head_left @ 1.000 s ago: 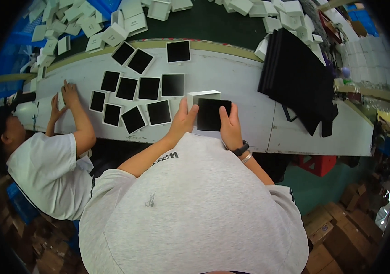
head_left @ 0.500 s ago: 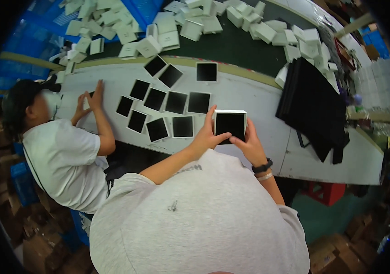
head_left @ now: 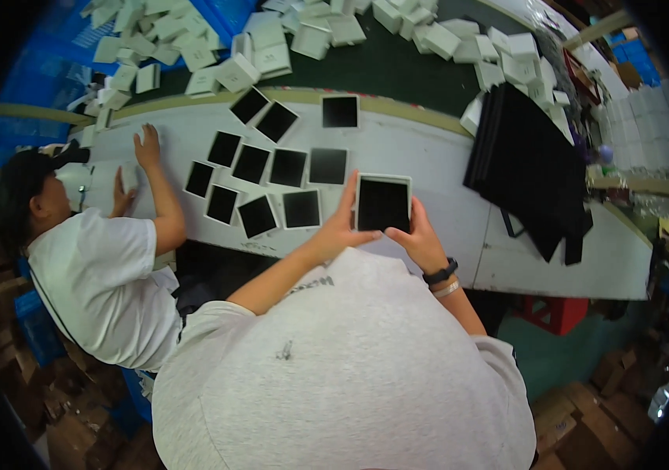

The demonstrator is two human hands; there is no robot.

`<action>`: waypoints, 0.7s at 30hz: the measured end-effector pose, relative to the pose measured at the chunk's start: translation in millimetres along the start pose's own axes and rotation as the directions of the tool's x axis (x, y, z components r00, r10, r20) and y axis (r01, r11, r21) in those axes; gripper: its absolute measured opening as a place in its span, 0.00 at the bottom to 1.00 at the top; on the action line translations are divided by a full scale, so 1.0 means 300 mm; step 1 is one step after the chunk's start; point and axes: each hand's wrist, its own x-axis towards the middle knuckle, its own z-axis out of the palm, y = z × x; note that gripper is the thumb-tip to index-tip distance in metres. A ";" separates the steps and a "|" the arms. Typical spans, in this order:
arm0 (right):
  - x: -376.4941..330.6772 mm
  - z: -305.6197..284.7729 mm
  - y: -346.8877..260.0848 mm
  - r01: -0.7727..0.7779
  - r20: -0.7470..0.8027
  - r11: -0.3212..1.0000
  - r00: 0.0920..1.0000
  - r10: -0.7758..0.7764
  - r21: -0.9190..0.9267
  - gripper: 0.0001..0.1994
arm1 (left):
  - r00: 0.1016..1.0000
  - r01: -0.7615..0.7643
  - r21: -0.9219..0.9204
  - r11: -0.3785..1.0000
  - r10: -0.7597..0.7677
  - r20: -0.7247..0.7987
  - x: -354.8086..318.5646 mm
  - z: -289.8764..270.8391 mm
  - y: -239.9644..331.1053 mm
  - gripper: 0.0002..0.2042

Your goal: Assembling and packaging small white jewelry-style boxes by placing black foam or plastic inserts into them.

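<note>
Between my hands is a shallow square white box (head_left: pixel 384 205) with a black inner face turned up toward me. My left hand (head_left: pixel 334 229) grips its left side, the fingers running up along the edge. From the right, my right hand (head_left: pixel 422 241) closes on the other side, a black band at its wrist. Both thumbs meet the lower rim. Just left of the held box, several similar white-rimmed black squares lie on the table, the nearest being one black square (head_left: pixel 301 209) by my left forearm.
A co-worker (head_left: pixel 99 274) sits at the left, one hand beside a small white box (head_left: pixel 129 176). Beyond the pale table (head_left: pixel 428 157), many white boxes (head_left: pixel 272 55) lie heaped on a dark green surface. A stack of black sheets (head_left: pixel 530 164) rests at the right, above a red stool (head_left: pixel 558 313).
My thumbs have slid down from the black face to the box's lower rim. The co-worker's hands have moved apart. The whole view has shifted slightly.
</note>
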 end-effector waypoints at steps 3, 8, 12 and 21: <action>-0.005 0.003 -0.002 -0.058 -0.001 0.997 0.998 0.058 -0.057 0.45 | 1.000 0.009 0.041 0.999 -0.010 0.004 0.005 -0.009 -0.002 0.54; -0.009 0.018 0.029 -0.011 -0.075 0.997 0.997 0.005 -0.080 0.44 | 0.999 0.032 -0.023 0.999 -0.032 -0.018 0.013 0.010 -0.015 0.50; 0.001 0.014 0.063 -0.048 -0.186 0.999 0.981 0.048 0.002 0.38 | 0.999 0.027 -0.051 0.998 -0.029 -0.039 0.026 0.005 -0.078 0.45; -0.003 -0.011 0.091 -0.065 -0.059 0.998 0.996 0.064 -0.015 0.30 | 0.990 0.067 -0.008 0.998 -0.067 -0.127 0.022 -0.024 -0.117 0.36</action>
